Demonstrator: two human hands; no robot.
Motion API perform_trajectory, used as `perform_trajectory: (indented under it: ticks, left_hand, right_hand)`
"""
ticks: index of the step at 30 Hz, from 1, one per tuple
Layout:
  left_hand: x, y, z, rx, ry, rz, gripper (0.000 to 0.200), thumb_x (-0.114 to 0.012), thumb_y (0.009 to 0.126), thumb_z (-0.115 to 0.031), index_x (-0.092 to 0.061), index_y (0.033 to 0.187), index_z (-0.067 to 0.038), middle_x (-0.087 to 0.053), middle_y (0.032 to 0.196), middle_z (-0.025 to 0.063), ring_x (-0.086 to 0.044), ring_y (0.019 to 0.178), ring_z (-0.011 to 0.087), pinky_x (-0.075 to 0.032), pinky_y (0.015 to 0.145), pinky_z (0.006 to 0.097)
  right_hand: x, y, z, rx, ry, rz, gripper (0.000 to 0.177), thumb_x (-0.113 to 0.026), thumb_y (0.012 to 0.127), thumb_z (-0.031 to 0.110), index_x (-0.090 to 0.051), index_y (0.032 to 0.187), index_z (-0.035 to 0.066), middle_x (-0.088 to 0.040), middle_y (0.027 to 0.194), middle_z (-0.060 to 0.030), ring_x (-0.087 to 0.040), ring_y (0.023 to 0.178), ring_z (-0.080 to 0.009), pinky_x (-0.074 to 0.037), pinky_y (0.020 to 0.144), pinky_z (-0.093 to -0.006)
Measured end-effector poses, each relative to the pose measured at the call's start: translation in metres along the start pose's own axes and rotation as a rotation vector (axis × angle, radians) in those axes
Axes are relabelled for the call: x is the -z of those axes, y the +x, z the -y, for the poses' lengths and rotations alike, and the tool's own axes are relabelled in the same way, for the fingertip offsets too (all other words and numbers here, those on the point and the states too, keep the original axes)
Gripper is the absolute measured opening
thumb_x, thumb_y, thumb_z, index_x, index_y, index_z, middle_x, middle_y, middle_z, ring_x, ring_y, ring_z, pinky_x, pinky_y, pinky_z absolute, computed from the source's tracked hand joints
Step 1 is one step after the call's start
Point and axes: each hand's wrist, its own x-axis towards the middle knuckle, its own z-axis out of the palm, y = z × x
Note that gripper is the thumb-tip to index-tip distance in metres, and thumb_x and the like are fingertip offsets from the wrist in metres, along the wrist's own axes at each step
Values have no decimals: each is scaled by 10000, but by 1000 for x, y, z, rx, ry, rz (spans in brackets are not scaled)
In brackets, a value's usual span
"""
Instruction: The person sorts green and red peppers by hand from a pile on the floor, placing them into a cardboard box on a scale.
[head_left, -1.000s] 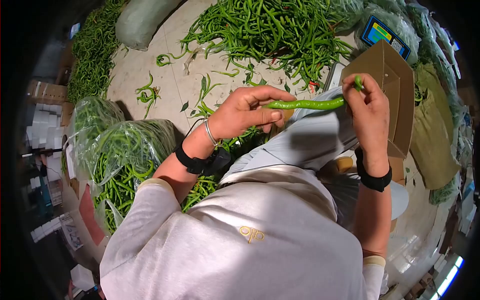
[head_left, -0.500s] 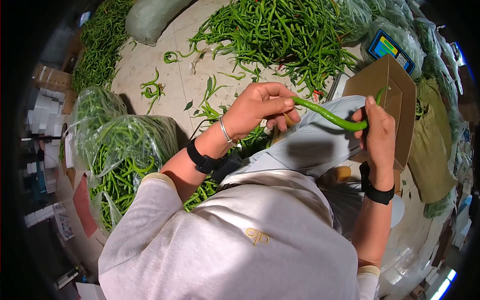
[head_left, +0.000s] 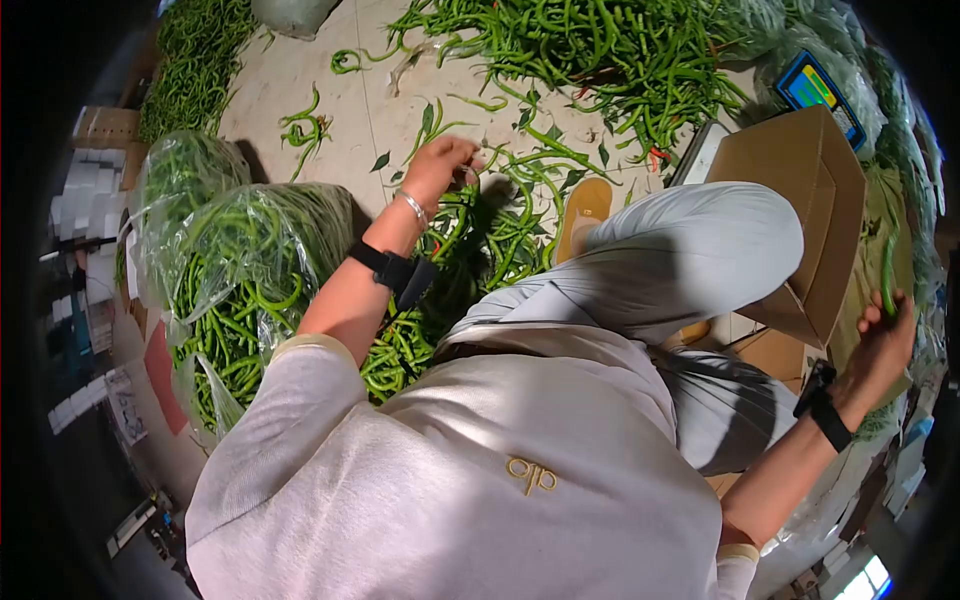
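Your right hand (head_left: 885, 338) is out at your right side, just past the cardboard box (head_left: 800, 190), fingers closed round the lower end of one long green pepper (head_left: 887, 275) that stands nearly upright above the fist. Your left hand (head_left: 440, 165) is down on the loose peppers (head_left: 500, 230) beside your raised knee (head_left: 700, 250), fingers curled and touching them; can't tell whether it grips one. A clear plastic bag (head_left: 240, 270) stuffed with peppers sits beside your left forearm, and a bigger pile (head_left: 600, 50) lies well beyond on the floor (head_left: 290, 90).
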Motion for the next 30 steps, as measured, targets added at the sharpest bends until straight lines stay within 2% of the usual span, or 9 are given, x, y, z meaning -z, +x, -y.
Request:
perform_trajectory:
  ticks: [6,7,9,13,15,16,22,25,30]
  left_hand:
    - [31,-31,162,293,471,291,168,-506,764,-55,-608,891,-16,-642,735,81,-596,571,158,-464,505,276]
    - [25,-43,188,354,265,266,167,-524,761,-60,-615,897,-25,-647,779,89,-609,641,160,-474,561,282]
    - [13,-53,212,23,734,391,216,-554,748,-186,-620,912,-63,-645,846,122,-614,786,283,-475,699,356]
    - [-24,-36,173,-88,948,427,215,-539,752,-161,-578,946,-77,-593,868,182,-564,815,348,-457,704,387]
    - [-32,-9,166,-200,1052,362,242,-530,754,-148,-565,984,-85,-582,921,173,-556,850,343,-449,720,396]
    - [-33,6,165,-323,1155,292,273,-520,755,-135,-552,1023,-93,-571,974,165,-548,885,338,-441,735,405]
    - [-27,77,169,-271,1538,107,381,-484,776,-108,-491,1154,-148,-465,1202,112,-414,1147,292,-302,965,453]
    - [-28,79,161,-59,1681,341,426,-478,790,-117,-463,1207,-202,-432,1252,88,-366,1199,264,-224,1008,494]
    - [7,45,179,-36,1614,381,452,-527,767,-173,-477,1204,-276,-454,1217,73,-386,1163,272,-290,919,519]
  right_hand:
    - [9,10,-39,-244,-224,122,418,-509,879,328,-480,1120,-12,-599,793,-116,-557,620,-146,-414,507,-243]
    - [15,15,-57,-185,-514,130,457,-530,867,347,-481,1156,-4,-600,819,-101,-558,638,-130,-409,539,-233]
    - [18,22,-76,-118,-800,162,499,-551,855,366,-483,1191,3,-601,845,-86,-558,655,-115,-404,570,-224]
    - [31,33,-103,-38,-663,205,486,-558,844,386,-523,1172,29,-607,926,-114,-585,811,-191,-440,675,-271]
    - [20,28,-100,342,-1170,193,444,-534,863,335,-523,1159,3,-559,1097,-186,-531,999,-290,-398,861,-350]
    - [18,28,-105,268,-1131,213,423,-544,856,310,-530,1158,14,-510,1160,-216,-480,1057,-340,-360,911,-390]
    - [8,26,-135,277,-1088,257,387,-566,846,256,-541,1140,5,-478,1123,-179,-471,1043,-312,-358,918,-383]
    - [10,27,-132,311,-1121,295,327,-570,842,202,-568,1091,-10,-457,1135,-168,-472,1024,-296,-351,921,-369]
    - [4,25,-126,310,-1144,337,282,-569,833,180,-587,1047,-3,-439,1121,-169,-461,1033,-285,-352,919,-357]
